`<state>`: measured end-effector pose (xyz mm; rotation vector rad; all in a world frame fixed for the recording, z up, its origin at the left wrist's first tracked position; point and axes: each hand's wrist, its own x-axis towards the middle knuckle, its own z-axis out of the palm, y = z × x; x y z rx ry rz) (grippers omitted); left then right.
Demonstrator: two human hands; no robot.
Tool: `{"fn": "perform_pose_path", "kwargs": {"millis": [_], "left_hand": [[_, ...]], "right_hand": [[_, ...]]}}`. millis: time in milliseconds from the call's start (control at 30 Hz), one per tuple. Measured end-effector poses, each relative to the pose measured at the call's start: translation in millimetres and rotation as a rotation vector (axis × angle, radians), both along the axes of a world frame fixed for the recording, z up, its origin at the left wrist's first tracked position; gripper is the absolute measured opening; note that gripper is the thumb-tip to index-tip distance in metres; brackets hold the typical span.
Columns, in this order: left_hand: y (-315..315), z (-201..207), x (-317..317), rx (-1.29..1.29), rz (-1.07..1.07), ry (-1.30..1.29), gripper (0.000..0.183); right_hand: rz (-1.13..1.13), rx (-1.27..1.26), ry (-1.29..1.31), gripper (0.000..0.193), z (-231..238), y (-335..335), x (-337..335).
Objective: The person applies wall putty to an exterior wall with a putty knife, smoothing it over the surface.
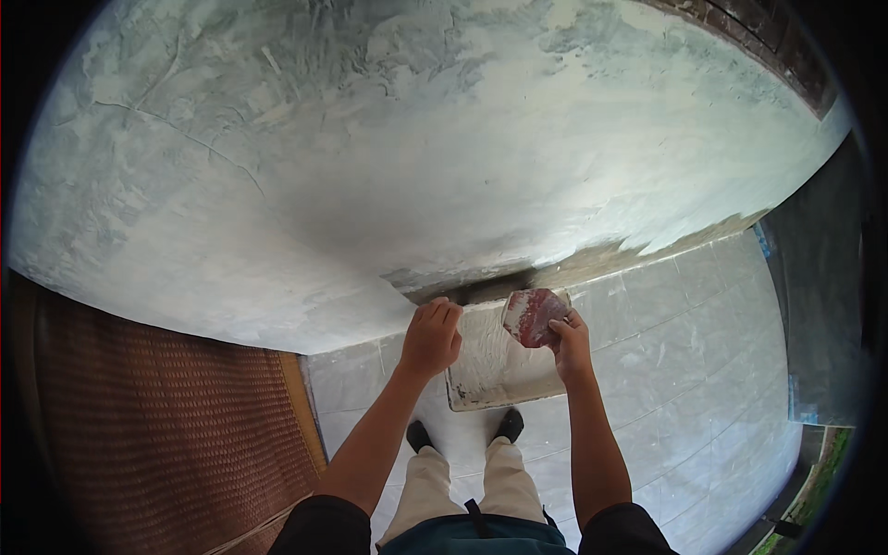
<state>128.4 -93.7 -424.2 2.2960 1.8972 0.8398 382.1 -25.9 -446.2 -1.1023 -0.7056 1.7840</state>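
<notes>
My right hand [569, 344] grips a flat reddish-brown spreader [535, 319] with clipped corners, thumb on its face. White smears cover part of it. It is held over the right side of a shallow rectangular tray [451, 377] coated in off-white paste. My left hand [431, 340] is closed at the tray's left edge, near the wall, its fingers curled together; whatever they hold, if anything, is hidden. Ahead of both hands rises a wall [388, 166] with patchy white and grey-green coating. Along its foot runs a bare brownish strip [601, 264].
Grey sheeting [684, 361] with creases covers the floor, where my feet [508, 425] stand just behind the tray. A brown woven mat [176, 407] with a yellow border lies to the left. At the right is a dark panel [819, 305] with blue tape at its edge.
</notes>
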Motion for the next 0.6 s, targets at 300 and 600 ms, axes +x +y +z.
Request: {"fn": "perform_pose_path", "kwargs": {"millis": [300, 600], "left_hand": [[47.2, 145.6, -20.3, 0.314, -0.037, 0.161, 0.031], [62.1, 263.5, -42.2, 0.623, -0.002, 0.304, 0.034]], "right_hand": [[-0.016, 0.316, 0.158, 0.033, 138.9, 27.7, -24.7], [-0.075, 0.729, 0.247, 0.026, 280.6, 38.6, -67.9]]}}
